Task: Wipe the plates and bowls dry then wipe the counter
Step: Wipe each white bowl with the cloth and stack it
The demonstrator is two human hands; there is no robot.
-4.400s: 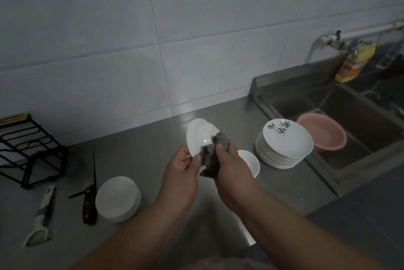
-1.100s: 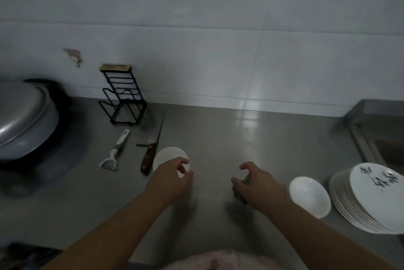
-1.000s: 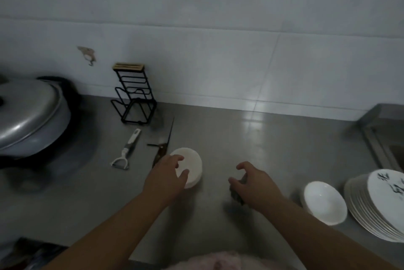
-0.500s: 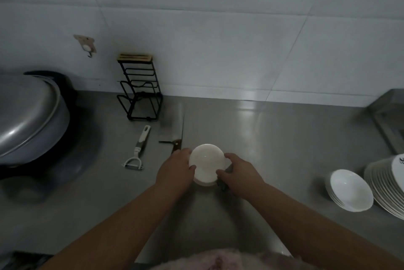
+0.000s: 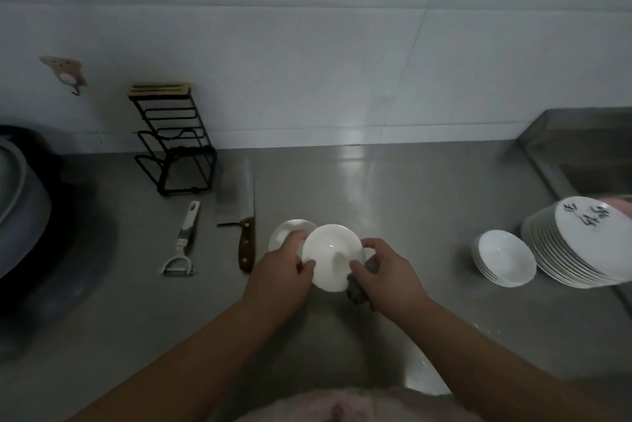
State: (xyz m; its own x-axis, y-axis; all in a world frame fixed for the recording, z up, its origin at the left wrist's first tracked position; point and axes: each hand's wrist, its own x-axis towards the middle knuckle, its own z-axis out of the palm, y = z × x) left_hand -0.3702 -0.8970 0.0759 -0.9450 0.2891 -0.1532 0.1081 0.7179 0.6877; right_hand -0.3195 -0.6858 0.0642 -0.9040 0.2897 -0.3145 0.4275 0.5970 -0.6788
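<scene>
A small white bowl [image 5: 331,255] is held above the steel counter [image 5: 393,202], both hands on its rim. My left hand [image 5: 280,271] grips its left edge. My right hand [image 5: 386,271] pinches its right edge and also keeps a dark grey cloth [image 5: 357,291] tucked under the palm. Just behind the lifted bowl, a short stack of white bowls [image 5: 289,233] sits on the counter. To the right stand a second low stack of white bowls [image 5: 505,262] and a tall stack of white plates [image 5: 581,243] with black writing.
A cleaver [image 5: 239,213] and a white peeler [image 5: 181,247] lie left of the bowls. A black wire rack [image 5: 174,144] stands by the tiled wall. A big metal wok [image 5: 20,202] fills the left edge. The sink [image 5: 595,168] is at far right.
My left hand went to the left stack and my right hand joined it; together they lifted one bowl off the stack toward me. The cloth stayed in my right hand.
</scene>
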